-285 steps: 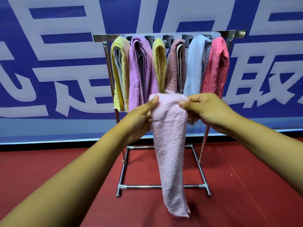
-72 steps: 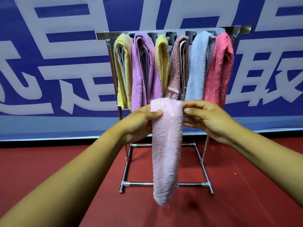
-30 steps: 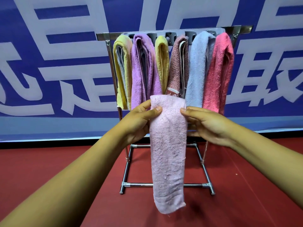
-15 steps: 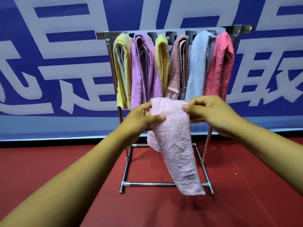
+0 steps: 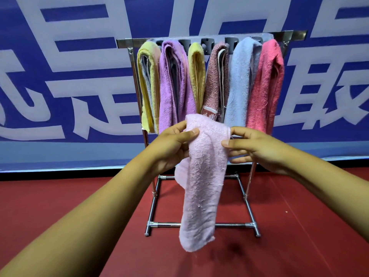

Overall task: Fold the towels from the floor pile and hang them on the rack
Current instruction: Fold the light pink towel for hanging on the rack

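Pink towel (image 5: 201, 176): folded strip, hanging in the air in front of rack, lower end clear of floor
Left hand (image 5: 169, 148): thumb and fingers pinch its top-left edge
Right hand (image 5: 253, 148): fingertips pinch its top-right edge
Rack (image 5: 199, 38): chrome, six folded towels over top bar, yellow at left through red at right
Floor (image 5: 60, 206): red
Backdrop (image 5: 60, 76): blue banner, white characters

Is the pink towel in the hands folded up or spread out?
Folded. The light pink towel hangs as a narrow strip, held at its doubled-over top by the left hand and right hand.
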A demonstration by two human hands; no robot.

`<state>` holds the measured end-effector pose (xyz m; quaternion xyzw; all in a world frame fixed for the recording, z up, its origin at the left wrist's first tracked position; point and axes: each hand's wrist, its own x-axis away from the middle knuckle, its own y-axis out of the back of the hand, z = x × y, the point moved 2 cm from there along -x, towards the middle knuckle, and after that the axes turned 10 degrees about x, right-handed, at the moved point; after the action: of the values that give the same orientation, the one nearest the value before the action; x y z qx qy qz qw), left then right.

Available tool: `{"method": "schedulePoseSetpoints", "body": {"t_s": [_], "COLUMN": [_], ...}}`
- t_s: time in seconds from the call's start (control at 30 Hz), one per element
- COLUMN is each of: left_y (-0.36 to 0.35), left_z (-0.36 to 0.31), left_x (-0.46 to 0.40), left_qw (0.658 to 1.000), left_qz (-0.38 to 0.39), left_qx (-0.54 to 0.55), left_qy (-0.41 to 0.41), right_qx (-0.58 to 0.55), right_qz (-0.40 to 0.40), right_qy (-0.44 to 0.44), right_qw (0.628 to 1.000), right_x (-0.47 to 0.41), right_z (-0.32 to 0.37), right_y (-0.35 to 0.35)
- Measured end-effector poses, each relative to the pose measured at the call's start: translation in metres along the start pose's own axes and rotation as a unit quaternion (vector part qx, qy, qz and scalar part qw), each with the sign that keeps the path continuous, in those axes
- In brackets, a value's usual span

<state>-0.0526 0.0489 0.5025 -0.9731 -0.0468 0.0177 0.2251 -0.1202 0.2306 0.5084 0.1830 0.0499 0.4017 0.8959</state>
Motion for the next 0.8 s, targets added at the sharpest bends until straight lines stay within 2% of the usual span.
{"method": "schedulePoseSetpoints", "body": {"t_s": [0.17,0.4,0.63,0.8], "left_y": [0.002,0.009,0.007,0.007], "left_z": [0.000,0.004,0.011,0.014], "left_x": [0.003,0.012,0.008,0.002], "left_qw": [0.999,1.000,0.995,0.996], "left_qz": [0.010,0.007,0.019,0.005], "left_qx": [0.039,-0.009,-0.092,-0.093], "left_qy": [0.014,0.029,0.017,-0.012], "right_qx": [-0.106,-0.106,-0.045,0.165], "right_qz": [0.007,-0.096,-0.127,-0.143], "right_qy": [0.047,0.085,0.128,0.154], "right_qw": [0.993,0.986,0.983,0.964], "right_x": [0.001,-0.003,-0.006,-0.009], "right_z": [-0.002,0.010,0.012,0.011], "right_y": [-0.009,-0.003,0.006,0.012]}}
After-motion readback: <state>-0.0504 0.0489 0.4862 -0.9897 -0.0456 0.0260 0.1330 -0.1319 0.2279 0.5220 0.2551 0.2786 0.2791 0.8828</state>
